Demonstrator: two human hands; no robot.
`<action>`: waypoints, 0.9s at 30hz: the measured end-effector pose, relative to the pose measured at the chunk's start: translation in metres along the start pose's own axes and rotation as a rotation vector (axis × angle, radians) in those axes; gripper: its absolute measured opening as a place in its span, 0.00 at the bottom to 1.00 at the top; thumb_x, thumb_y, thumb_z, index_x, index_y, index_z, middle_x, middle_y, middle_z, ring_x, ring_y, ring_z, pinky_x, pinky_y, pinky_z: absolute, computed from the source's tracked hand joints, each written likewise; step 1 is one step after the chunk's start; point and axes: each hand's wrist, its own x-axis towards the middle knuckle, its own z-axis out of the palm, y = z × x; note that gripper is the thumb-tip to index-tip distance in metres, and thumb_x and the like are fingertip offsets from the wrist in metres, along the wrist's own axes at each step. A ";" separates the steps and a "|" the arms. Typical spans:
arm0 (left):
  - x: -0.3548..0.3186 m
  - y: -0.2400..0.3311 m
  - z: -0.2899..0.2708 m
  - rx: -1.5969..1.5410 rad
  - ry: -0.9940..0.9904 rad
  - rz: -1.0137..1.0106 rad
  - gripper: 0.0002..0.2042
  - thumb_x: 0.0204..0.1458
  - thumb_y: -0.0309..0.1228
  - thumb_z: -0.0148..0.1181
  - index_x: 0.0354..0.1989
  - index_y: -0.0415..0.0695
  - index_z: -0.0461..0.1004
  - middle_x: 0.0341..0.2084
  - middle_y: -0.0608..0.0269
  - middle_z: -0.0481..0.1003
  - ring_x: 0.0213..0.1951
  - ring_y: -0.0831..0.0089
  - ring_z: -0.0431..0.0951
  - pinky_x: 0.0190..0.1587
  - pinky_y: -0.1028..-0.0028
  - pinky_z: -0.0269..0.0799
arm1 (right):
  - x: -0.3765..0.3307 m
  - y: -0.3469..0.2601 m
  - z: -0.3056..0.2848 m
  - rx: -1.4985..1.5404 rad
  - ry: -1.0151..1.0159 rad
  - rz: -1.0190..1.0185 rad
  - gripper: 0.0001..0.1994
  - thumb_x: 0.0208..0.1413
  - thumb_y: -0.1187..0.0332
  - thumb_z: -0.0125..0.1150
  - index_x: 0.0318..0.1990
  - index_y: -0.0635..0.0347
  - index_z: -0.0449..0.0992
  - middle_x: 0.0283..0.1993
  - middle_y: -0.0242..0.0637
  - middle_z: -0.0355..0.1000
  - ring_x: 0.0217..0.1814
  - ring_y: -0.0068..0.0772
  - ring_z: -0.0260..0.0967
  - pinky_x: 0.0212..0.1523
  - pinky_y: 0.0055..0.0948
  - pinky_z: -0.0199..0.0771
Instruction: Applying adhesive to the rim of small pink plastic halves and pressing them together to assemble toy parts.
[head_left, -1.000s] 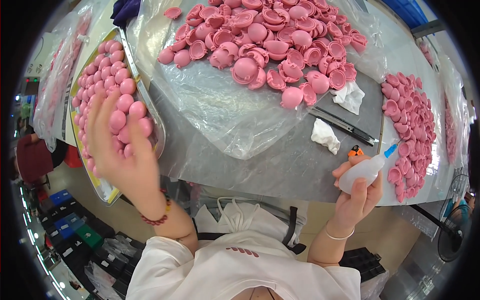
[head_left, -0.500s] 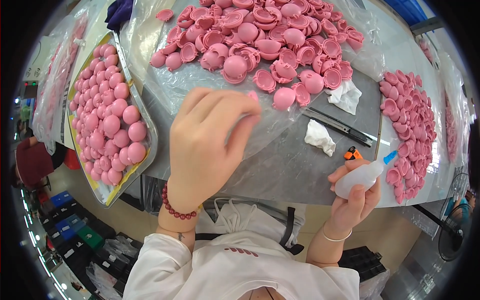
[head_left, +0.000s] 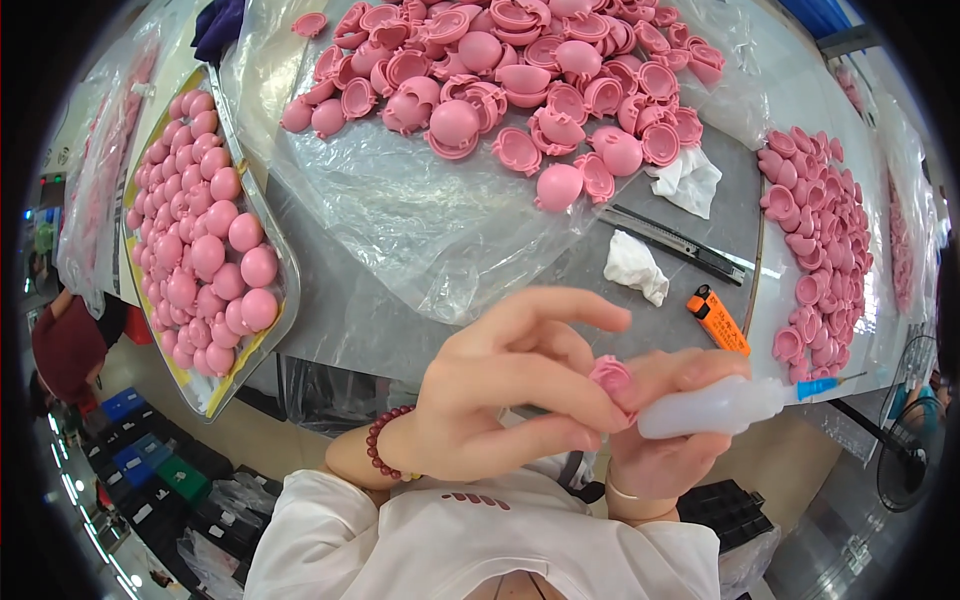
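My two hands meet low in the middle, in front of the table edge. Between them is a small pink plastic piece (head_left: 612, 378) with an uneven rim. My left hand (head_left: 515, 385) has its middle fingers and thumb closed about the piece, its index finger stretched out above. My right hand (head_left: 665, 455) grips a white squeeze bottle (head_left: 700, 408) lying nearly level; its blue needle tip (head_left: 818, 388) points right. The right fingers also come up against the pink piece, and how much of it they hold is hidden.
Pink half shells (head_left: 480, 50) are heaped on clear plastic sheeting (head_left: 420, 220) at the back. More lie at right (head_left: 815, 240). A tray (head_left: 285, 300) of pink balls stands left. A black cutter knife (head_left: 680, 243), crumpled white tissue (head_left: 636, 268) and orange lighter (head_left: 718, 320) lie near my right hand.
My left hand has come down and right from the shell heap, bringing the pink piece to my right hand. The bottle has tipped from slanting upward to nearly level. The lighter now shows fully.
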 end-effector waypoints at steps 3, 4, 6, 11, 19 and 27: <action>0.002 0.000 0.008 -0.318 0.107 -0.159 0.14 0.39 0.25 0.59 0.36 0.35 0.69 0.39 0.44 0.67 0.38 0.63 0.71 0.41 0.69 0.65 | 0.002 0.003 0.000 -0.064 -0.047 -0.030 0.20 0.48 0.57 0.52 0.38 0.66 0.60 0.27 0.48 0.68 0.25 0.31 0.65 0.28 0.26 0.67; 0.002 0.001 0.008 -0.318 0.109 -0.158 0.14 0.39 0.25 0.59 0.36 0.35 0.69 0.39 0.44 0.67 0.38 0.63 0.71 0.41 0.69 0.65 | 0.005 0.004 -0.001 -0.084 -0.093 -0.066 0.21 0.47 0.56 0.54 0.38 0.66 0.60 0.26 0.48 0.68 0.24 0.30 0.65 0.27 0.25 0.66; 0.000 0.001 0.003 -0.259 0.027 -0.304 0.19 0.40 0.26 0.58 0.42 0.32 0.65 0.40 0.43 0.66 0.40 0.59 0.70 0.45 0.67 0.63 | 0.006 0.005 -0.004 -0.108 -0.136 -0.101 0.22 0.46 0.54 0.55 0.37 0.65 0.61 0.25 0.47 0.68 0.23 0.29 0.64 0.25 0.24 0.66; -0.002 0.002 -0.001 -0.279 -0.066 -0.302 0.20 0.41 0.22 0.56 0.45 0.32 0.63 0.42 0.49 0.66 0.42 0.67 0.69 0.43 0.71 0.64 | 0.006 -0.015 0.005 -0.099 0.223 -0.015 0.26 0.41 0.56 0.58 0.42 0.65 0.57 0.21 0.39 0.65 0.18 0.23 0.58 0.20 0.19 0.58; -0.005 -0.003 0.009 -0.675 0.071 -0.333 0.22 0.37 0.18 0.58 0.43 0.28 0.61 0.41 0.35 0.64 0.46 0.58 0.67 0.48 0.69 0.63 | 0.021 -0.024 -0.024 -0.285 -0.091 -0.496 0.27 0.45 0.51 0.51 0.43 0.68 0.63 0.19 0.28 0.49 0.18 0.20 0.41 0.19 0.20 0.38; -0.005 -0.003 0.007 -0.529 -0.024 -0.296 0.21 0.42 0.17 0.52 0.48 0.34 0.59 0.46 0.51 0.64 0.47 0.69 0.66 0.46 0.73 0.64 | 0.011 -0.039 -0.011 -0.671 -0.225 -0.539 0.32 0.47 0.42 0.41 0.37 0.71 0.67 0.18 0.30 0.53 0.18 0.20 0.47 0.17 0.20 0.40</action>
